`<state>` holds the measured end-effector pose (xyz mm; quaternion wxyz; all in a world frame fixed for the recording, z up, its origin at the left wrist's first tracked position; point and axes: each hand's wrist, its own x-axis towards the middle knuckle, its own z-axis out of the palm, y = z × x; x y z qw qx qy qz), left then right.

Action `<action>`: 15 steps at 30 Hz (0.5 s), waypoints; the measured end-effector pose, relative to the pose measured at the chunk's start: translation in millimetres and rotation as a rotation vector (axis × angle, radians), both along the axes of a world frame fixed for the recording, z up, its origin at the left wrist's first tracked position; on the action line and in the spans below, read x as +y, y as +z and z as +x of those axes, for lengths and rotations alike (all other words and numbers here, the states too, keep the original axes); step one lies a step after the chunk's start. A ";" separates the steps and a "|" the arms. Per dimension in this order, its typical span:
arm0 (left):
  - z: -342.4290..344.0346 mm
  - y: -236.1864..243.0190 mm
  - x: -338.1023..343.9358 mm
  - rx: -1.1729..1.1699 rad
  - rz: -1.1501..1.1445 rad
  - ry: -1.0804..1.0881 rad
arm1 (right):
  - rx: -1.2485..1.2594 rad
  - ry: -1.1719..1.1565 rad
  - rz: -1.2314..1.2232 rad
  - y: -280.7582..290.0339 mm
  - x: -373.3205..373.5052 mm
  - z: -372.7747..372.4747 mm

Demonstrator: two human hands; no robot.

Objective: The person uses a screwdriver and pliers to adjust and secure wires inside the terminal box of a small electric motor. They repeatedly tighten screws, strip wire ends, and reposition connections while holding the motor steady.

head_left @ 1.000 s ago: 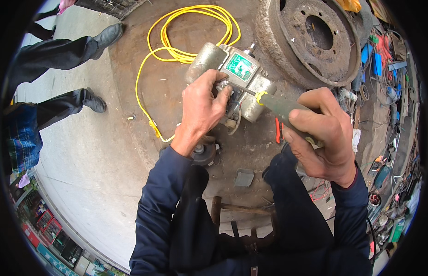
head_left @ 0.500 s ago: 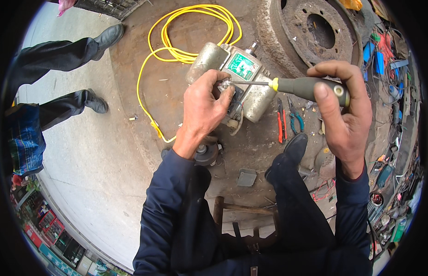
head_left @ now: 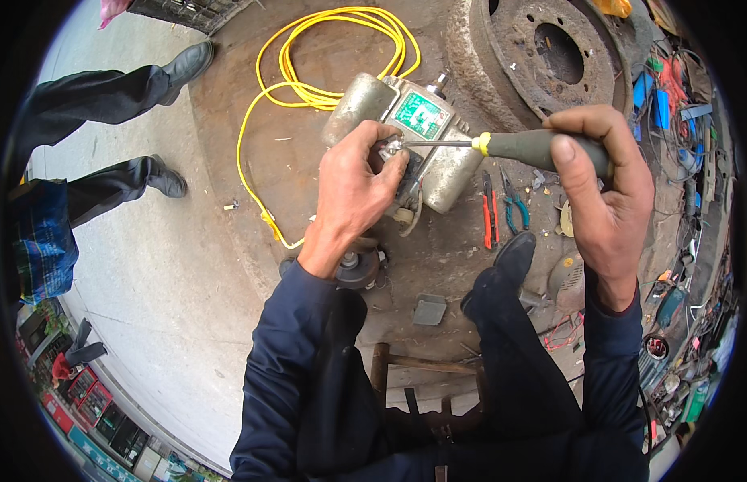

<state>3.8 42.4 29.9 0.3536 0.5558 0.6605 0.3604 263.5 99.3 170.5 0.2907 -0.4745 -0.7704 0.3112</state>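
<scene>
screwdriver with dark olive handle, yellow collar and thin metal shaft (head_left: pixel 506 147): near level; a second ago, slanted to the lower right. right hand (head_left: pixel 610 197): shifted outward since then, fingers curled, thumb and forefinger pinching the handle. left hand (head_left: pixel 353 181): position unchanged, thumb and forefinger bent about a small shiny metal part (head_left: pixel 391 149) at the shaft's tip, apparently pinching it; too small to be certain. grey metal machine with rounded ends and green label (head_left: pixel 450 165): on the floor, partly covered by the left hand. beyond: coiled yellow cable (head_left: pixel 313 102); rusty steel wheel rim (head_left: pixel 522 76). nearer, now uncovered: red-handled pliers (head_left: pixel 491 217), teal-handled pliers (head_left: pixel 510 201).
</scene>
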 end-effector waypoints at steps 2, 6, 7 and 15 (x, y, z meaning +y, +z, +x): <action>-0.4 1.1 -1.1 -0.003 -0.009 0.002 | 0.020 0.098 0.183 -0.7 1.5 1.1; -0.1 1.2 -0.3 -0.015 -0.012 -0.009 | -0.010 -0.048 -0.108 -1.5 2.4 3.0; 0.2 1.1 -1.1 -0.016 -0.015 -0.016 | 0.009 -0.073 -0.137 0.1 1.6 3.8; -0.6 0.7 -0.8 -0.043 -0.002 -0.012 | -0.005 -0.056 -0.114 4.0 3.1 6.1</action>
